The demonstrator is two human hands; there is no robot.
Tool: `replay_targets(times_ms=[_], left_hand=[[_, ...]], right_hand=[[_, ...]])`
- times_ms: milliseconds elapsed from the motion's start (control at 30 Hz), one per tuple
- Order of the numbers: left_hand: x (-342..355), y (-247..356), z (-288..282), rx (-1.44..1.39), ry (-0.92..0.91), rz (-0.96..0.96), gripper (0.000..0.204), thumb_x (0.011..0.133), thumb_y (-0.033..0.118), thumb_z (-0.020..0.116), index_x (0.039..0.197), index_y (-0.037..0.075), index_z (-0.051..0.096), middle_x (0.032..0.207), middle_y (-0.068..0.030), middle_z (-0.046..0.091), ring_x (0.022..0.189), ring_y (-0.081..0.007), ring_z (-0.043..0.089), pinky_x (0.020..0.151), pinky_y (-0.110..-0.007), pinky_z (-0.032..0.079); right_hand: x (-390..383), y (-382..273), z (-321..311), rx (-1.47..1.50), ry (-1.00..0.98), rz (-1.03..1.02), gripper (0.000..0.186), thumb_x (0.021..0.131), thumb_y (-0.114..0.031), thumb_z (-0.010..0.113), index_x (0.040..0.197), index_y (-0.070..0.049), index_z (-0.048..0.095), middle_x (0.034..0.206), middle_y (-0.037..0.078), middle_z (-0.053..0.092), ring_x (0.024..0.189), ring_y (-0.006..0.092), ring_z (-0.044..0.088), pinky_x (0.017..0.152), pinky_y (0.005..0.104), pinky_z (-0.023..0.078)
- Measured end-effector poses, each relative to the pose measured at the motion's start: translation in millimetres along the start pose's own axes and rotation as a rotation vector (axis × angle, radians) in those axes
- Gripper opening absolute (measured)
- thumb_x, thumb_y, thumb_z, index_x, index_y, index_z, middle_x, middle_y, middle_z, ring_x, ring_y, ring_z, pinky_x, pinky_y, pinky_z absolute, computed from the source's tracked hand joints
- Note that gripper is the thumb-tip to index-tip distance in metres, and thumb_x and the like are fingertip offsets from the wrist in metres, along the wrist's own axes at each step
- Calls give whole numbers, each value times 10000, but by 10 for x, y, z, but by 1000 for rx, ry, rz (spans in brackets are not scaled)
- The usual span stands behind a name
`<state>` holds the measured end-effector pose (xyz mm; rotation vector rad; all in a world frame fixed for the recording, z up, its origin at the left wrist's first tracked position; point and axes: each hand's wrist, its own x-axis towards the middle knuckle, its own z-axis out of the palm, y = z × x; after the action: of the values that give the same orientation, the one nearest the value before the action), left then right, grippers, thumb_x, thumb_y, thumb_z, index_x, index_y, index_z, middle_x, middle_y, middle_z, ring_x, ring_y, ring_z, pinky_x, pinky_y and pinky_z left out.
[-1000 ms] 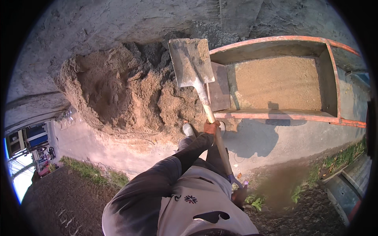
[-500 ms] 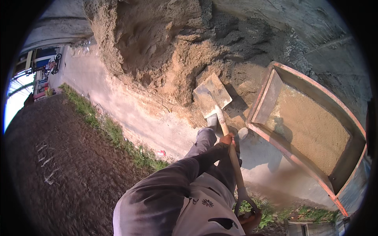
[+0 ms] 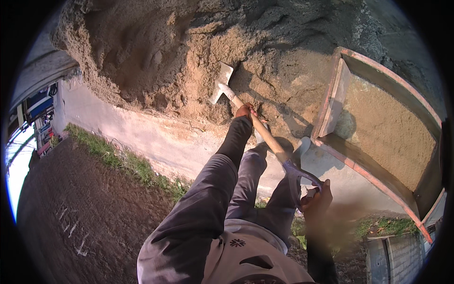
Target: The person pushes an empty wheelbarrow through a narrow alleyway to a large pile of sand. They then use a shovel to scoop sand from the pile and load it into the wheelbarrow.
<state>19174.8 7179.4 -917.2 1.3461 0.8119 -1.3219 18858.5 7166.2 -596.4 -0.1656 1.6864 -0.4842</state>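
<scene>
A: Where's the shovel?

B: Its blade looks partly sunk in the near side of the sand pile, left of the orange-rimmed box.

A: And the grip?

B: The left hand is wrapped around the shaft, low down near the blade. The right hand is curled on the forked handle, though I can't see all its fingers.

A: What could go wrong?

B: The left shoe is right beneath the shaft, so a blade skidding back off hard sand could hit that foot. With the left hand so low, a deep push might scrape its knuckles.

A: Anything else?

B: The pile's lumpy face could slump if it's undercut, and a wide swing rightward might knock the box's rim.
</scene>
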Motion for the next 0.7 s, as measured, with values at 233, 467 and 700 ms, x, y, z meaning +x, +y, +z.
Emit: replay_targets(times_ms=[233, 467, 700], left_hand=[[28, -636, -162, 246, -142, 154, 105, 934, 119, 462, 920, 69, 553, 616, -45, 467, 594, -197, 507, 619, -317, 452], [-181, -1571, -645, 375, 178, 76, 192, 870, 245, 555, 753, 101, 504, 591, -50, 452, 487, -230, 500, 460, -388, 446], [-1420, -2687, -262, 405, 46, 117, 92, 854, 154, 569, 897, 94, 513, 694, -85, 520, 529, -261, 524, 476, -475, 481]], right_hand=[[685, 844, -769, 165, 98, -75, 343, 973, -387, 533, 767, -121, 464, 521, 8, 439, 397, 115, 438, 332, 272, 356], [610, 1463, -2058, 263, 209, -18, 408, 955, -443, 540, 712, -130, 442, 472, 3, 416, 346, 122, 409, 289, 278, 312], [21, 2034, -3297, 423, 617, 217, 491, 961, -499, 494, 652, -134, 381, 494, 23, 410, 331, 146, 378, 306, 289, 309]])
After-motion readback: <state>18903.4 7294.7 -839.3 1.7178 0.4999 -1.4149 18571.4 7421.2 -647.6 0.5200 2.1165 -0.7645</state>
